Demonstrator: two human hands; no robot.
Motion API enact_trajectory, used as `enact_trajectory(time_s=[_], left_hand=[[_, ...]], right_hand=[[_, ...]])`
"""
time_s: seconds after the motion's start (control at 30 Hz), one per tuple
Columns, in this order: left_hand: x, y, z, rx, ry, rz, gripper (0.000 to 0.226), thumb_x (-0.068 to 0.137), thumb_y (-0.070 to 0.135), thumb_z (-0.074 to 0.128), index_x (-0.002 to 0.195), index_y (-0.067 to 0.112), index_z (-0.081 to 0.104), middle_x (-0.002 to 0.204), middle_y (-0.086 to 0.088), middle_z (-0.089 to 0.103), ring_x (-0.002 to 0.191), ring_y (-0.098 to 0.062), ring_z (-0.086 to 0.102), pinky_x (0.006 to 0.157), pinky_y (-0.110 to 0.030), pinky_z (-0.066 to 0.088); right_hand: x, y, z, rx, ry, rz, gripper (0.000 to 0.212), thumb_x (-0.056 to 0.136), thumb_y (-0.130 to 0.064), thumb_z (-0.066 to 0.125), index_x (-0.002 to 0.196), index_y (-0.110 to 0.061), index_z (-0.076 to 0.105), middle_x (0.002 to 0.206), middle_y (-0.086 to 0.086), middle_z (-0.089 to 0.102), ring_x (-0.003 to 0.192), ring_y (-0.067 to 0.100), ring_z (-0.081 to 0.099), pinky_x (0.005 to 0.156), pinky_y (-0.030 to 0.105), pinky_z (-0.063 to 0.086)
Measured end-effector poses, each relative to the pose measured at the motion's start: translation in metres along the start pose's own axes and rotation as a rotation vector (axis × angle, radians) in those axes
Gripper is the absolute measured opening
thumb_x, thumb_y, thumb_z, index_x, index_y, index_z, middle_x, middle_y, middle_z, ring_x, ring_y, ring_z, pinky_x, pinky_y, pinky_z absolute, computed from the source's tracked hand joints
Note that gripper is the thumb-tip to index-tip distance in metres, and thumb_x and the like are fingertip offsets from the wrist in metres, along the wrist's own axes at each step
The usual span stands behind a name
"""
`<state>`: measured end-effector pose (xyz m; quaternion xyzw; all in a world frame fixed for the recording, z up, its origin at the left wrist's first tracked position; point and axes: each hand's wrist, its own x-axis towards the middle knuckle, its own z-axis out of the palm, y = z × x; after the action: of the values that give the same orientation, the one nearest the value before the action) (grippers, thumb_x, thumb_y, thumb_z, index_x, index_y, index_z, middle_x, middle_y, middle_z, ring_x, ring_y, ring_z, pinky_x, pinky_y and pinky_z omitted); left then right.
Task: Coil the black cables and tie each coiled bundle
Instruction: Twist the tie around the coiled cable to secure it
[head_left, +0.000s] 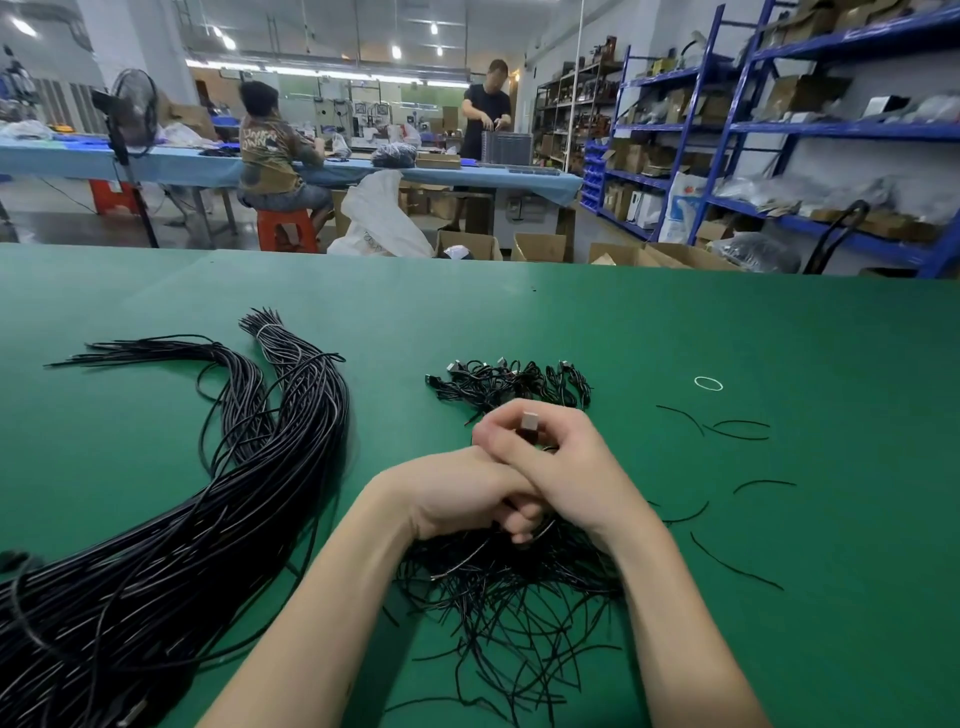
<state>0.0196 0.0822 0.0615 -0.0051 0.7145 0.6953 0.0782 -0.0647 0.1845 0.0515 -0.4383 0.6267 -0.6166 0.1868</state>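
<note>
Mostly, a green counter (779, 338) fills the frame, with a long sheaf of black cables (208, 519) sweeping from lower left up to upper left. Finished coiled bundles (511, 384) lie at centre, just beyond the hands. Below centre, the left hand (457, 499) and right hand (561, 467) overlap, fingers curled round one cable, its metal plug (530, 423) pointing up and away. Loose ties (519, 613) lie directly beneath the wrists, equally near both hands.

Both forearms reach forward, the right hand (558, 467) overlapping the left hand (462, 493), fingers curled, seemingly gripping.
</note>
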Motion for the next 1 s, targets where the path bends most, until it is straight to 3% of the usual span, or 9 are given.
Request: enact_trajectory(time_s=[0.1, 0.2, 0.3, 0.4, 0.6, 0.7, 0.8, 0.9, 1.0], left_hand=[[0.003, 0.001, -0.002, -0.022, 0.064, 0.021, 0.034, 0.102, 0.000, 0.042, 0.071, 0.016, 0.041, 0.053, 0.008, 0.036, 0.049, -0.007, 0.033, 0.059, -0.022, 0.044], [0.006, -0.002, -0.005, -0.057, 0.075, 0.037, 0.032, 0.103, 0.006, 0.044, 0.073, 0.018, 0.041, 0.059, 0.007, 0.036, 0.051, -0.009, 0.032, 0.065, -0.024, 0.047], [0.006, -0.003, -0.006, -0.095, 0.069, 0.068, 0.034, 0.104, 0.013, 0.046, 0.071, 0.021, 0.051, 0.063, 0.006, 0.035, 0.055, -0.009, 0.034, 0.069, -0.026, 0.048], [0.006, -0.003, -0.009, -0.157, 0.089, 0.082, 0.022, 0.103, 0.016, 0.049, 0.082, 0.016, 0.045, 0.066, 0.006, 0.033, 0.055, -0.008, 0.036, 0.069, -0.025, 0.048], [0.008, -0.002, -0.003, -0.219, 0.057, 0.107, 0.016, 0.104, 0.018, 0.047, 0.090, 0.011, 0.052, 0.074, 0.002, 0.036, 0.065, -0.011, 0.037, 0.062, -0.021, 0.036], [0.009, -0.003, 0.001, -0.190, 0.076, 0.099, 0.020, 0.103, 0.019, 0.047, 0.102, 0.012, 0.065, 0.085, 0.001, 0.055, 0.078, -0.011, 0.048, 0.075, -0.028, 0.043], [0.007, -0.003, 0.002, -0.299, -0.020, -0.002, 0.030, 0.105, 0.025, 0.046, 0.127, 0.010, 0.060, 0.098, -0.005, 0.065, 0.083, -0.018, 0.059, 0.089, -0.048, 0.054], [0.004, -0.001, 0.001, -0.225, -0.037, -0.054, 0.034, 0.107, 0.031, 0.041, 0.130, 0.011, 0.055, 0.105, -0.011, 0.065, 0.081, -0.024, 0.067, 0.072, -0.038, 0.059], [0.005, -0.003, 0.002, -0.210, -0.012, -0.052, 0.027, 0.107, 0.032, 0.040, 0.121, 0.014, 0.055, 0.096, -0.013, 0.056, 0.070, -0.021, 0.062, 0.057, -0.025, 0.048]], right_hand=[[0.002, 0.003, 0.002, 0.069, 0.208, 0.071, 0.027, 0.097, -0.033, 0.068, 0.072, -0.023, 0.071, 0.062, 0.001, 0.058, 0.046, 0.015, 0.052, 0.040, 0.027, 0.047], [0.002, 0.007, -0.003, -0.017, 0.277, 0.095, 0.032, 0.098, -0.042, 0.065, 0.072, -0.023, 0.070, 0.059, 0.005, 0.056, 0.049, 0.022, 0.053, 0.043, 0.032, 0.049], [0.002, 0.010, -0.006, -0.131, 0.349, 0.056, 0.033, 0.097, -0.046, 0.065, 0.072, -0.026, 0.070, 0.055, -0.005, 0.059, 0.048, 0.018, 0.056, 0.047, 0.026, 0.047], [0.002, 0.013, -0.006, -0.307, 0.487, -0.037, 0.038, 0.093, -0.054, 0.063, 0.068, -0.027, 0.069, 0.053, -0.004, 0.062, 0.043, 0.012, 0.050, 0.045, 0.021, 0.040], [0.004, 0.014, -0.004, -0.323, 0.570, -0.056, 0.053, 0.097, -0.056, 0.053, 0.061, -0.018, 0.058, 0.048, -0.007, 0.057, 0.042, 0.004, 0.053, 0.044, 0.013, 0.039], [0.003, 0.017, -0.005, -0.392, 0.626, -0.102, 0.058, 0.098, -0.056, 0.050, 0.060, -0.012, 0.054, 0.050, -0.003, 0.055, 0.047, 0.012, 0.050, 0.050, 0.025, 0.042], [0.000, 0.017, -0.007, -0.447, 0.628, -0.178, 0.059, 0.100, -0.056, 0.045, 0.060, -0.012, 0.050, 0.051, 0.001, 0.050, 0.049, 0.016, 0.046, 0.053, 0.031, 0.041], [-0.001, 0.018, -0.010, -0.490, 0.564, -0.212, 0.058, 0.101, -0.057, 0.039, 0.063, -0.015, 0.047, 0.052, -0.001, 0.048, 0.048, 0.015, 0.044, 0.053, 0.035, 0.042], [-0.002, 0.018, -0.012, -0.491, 0.480, -0.162, 0.056, 0.100, -0.063, 0.037, 0.068, -0.017, 0.047, 0.053, -0.002, 0.049, 0.046, 0.017, 0.049, 0.048, 0.037, 0.044]])
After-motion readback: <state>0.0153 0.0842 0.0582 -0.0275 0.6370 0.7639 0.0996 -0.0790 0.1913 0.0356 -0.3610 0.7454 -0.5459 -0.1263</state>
